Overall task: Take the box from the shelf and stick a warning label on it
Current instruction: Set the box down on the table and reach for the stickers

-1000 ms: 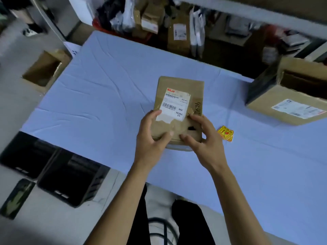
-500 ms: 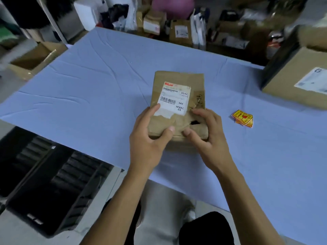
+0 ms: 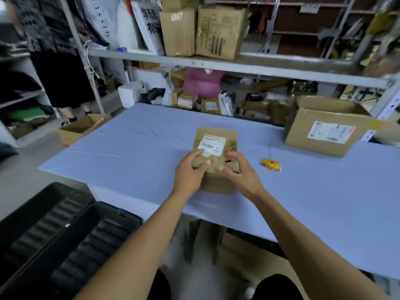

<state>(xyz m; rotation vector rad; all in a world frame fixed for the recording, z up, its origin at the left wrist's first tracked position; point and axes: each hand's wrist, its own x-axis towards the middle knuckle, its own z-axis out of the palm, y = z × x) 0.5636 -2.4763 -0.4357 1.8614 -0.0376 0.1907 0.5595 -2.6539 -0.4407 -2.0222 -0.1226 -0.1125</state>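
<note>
The small box (image 3: 215,148) is gripped at its near edge on the blue table (image 3: 129,148) by the left hand (image 3: 189,172) and right hand (image 3: 240,172); its crumpled top may be creased further, so the warning labels (image 3: 271,164), lying apart at right, may bond poorly.

Brown box (image 3: 216,135) with white label (image 3: 212,144), yellow-red stickers (image 3: 271,164), light-blue table (image 3: 129,152)

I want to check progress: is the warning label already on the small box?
Not yet, on the faces in view. The yellow labels lie on the table, apart from the small box, which shows only a white shipping label.
</note>
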